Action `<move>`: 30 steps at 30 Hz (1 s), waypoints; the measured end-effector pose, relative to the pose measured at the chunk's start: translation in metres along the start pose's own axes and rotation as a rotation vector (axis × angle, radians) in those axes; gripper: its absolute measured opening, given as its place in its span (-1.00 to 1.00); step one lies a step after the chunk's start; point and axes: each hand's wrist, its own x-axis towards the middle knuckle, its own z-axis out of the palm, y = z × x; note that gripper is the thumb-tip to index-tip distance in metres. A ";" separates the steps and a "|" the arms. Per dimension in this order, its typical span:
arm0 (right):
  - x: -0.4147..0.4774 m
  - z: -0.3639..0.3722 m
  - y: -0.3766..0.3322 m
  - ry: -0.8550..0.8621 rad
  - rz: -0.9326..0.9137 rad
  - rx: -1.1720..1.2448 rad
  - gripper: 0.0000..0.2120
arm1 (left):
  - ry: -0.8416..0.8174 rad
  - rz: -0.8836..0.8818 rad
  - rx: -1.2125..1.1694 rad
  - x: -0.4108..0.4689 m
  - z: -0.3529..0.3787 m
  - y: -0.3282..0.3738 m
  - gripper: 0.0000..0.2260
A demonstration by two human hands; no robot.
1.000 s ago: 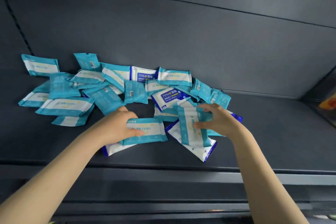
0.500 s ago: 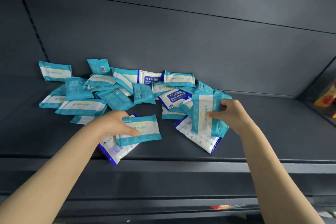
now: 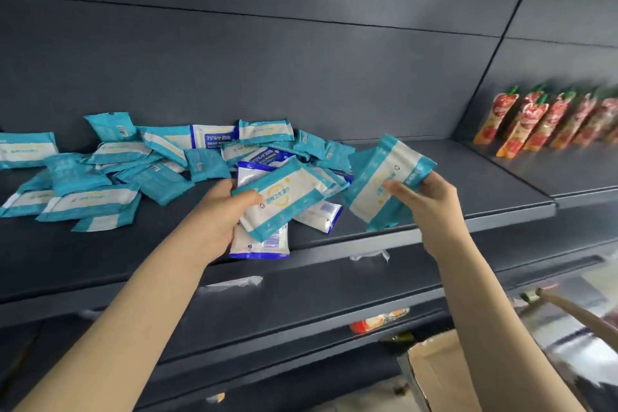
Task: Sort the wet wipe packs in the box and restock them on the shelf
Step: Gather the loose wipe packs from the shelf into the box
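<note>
A dark grey metal shelf with a matching back panel fills the view, and on it lies a loose heap of flat teal-and-white plastic wet wipe packs, mixed with a few blue-edged white packs printed "75%".

The left hand is held over the shelf's front edge, its fingers closed round a small stack: one teal pack on top and a blue-edged pack beneath. The right hand holds up another teal pack just clear of the heap, thumb across its face and the other fingers behind it.

These packs look light, soft and slightly squashy, with a slick film skin, so a stack would likely slide apart unless it is pinched flat across the broad faces; the crimped end seams offer a thinner but firmer hold.

To the right, well apart from the heap, stands a row of red-and-orange spouted pouches on the neighbouring shelf section. The bare stretch between gives room for sorted rows. Below, at the lower right, is the open flap of a brown cardboard box. The overlapping packs themselves are the main hindrance, since lifting one could drag its neighbours off the edge.
</note>
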 end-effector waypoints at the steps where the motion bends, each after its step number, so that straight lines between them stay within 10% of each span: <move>1: -0.007 -0.018 -0.002 0.034 0.017 0.018 -0.82 | -0.055 -0.010 -0.007 -0.002 0.018 -0.003 -0.81; 14: -0.148 -0.320 0.026 0.548 0.292 0.044 -0.73 | -0.578 -0.212 0.110 -0.070 0.302 -0.123 -0.77; 30: -0.301 -0.547 0.218 1.147 0.762 0.233 -0.79 | -0.542 -0.727 0.306 -0.154 0.474 -0.427 -0.77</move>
